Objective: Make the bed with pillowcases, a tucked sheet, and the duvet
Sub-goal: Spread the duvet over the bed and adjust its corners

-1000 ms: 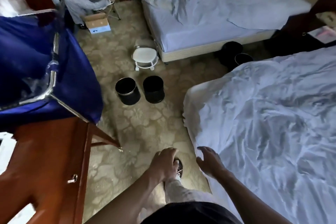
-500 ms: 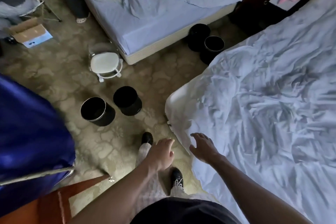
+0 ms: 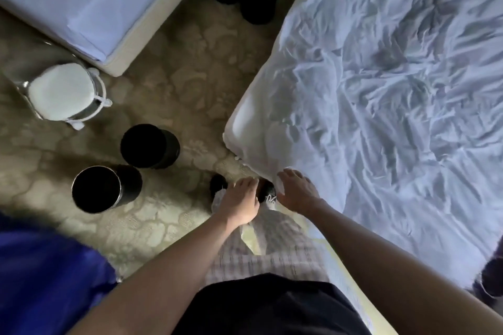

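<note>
Sheet-tucking seems the step in hand. The crumpled white sheet [image 3: 381, 90] lies loose over the bed [image 3: 336, 261], draping its near corner. The right hand [image 3: 298, 189], fingers spread, reaches that corner. The left hand [image 3: 241, 201], relaxed and empty, hangs just beside. Next move: grip the overhang and fold it under.

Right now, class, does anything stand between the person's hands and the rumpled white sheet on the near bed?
Nothing visible does. The right hand is at the corner of the sheet; the left hand hangs beside it, above a shoe. The black bins stand apart, further left.
</note>
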The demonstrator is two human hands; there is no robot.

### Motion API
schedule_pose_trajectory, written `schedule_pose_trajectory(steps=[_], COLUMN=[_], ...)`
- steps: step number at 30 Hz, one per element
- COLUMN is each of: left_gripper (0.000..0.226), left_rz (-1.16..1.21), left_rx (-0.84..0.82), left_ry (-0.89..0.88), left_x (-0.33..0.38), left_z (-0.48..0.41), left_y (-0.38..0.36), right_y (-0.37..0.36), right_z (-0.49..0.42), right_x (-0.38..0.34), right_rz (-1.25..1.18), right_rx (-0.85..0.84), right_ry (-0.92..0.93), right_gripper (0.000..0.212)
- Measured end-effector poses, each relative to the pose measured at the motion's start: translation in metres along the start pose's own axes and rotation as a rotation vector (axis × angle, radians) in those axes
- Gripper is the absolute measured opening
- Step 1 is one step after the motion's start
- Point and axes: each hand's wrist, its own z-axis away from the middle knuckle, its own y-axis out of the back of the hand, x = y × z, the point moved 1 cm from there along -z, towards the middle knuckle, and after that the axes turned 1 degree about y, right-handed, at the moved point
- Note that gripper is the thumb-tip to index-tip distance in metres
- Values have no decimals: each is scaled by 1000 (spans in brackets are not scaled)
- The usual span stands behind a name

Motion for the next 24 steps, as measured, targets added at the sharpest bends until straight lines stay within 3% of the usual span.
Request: schedule_pose_trajectory(steps=[3,7,12,15,19,21,24], left_gripper=[52,46,40,45,53,68,109], left_rz=[-19,-14,-13,-15,-5,8,11], left_rx=[-57,-82,-100,-121,-151,-181,-212], left_ry=[-24,-17,-19,-17,10,32,-15], left_x=[-6,-13,-18,-14,-5,7,34], left_z=[-23,-47,-62,-69,-82,-85,-89], left_y=[8,6,3,-6,-12,-7,9], right_y=[-3,-23,-33,-37,-22,-12,10], right_z=[-14,-41,-71,-80,-69,-55,-35], right_x=[4,19,47,68,80,86,95], right_rz=[18,163,280,334,49,-119,-398], right_rx=[40,-65,-44,-15,105,165,220], right_ry=[-109,-322,-560,-453,-300,-189,-28], right_gripper=[65,92,68,48,41,38,27])
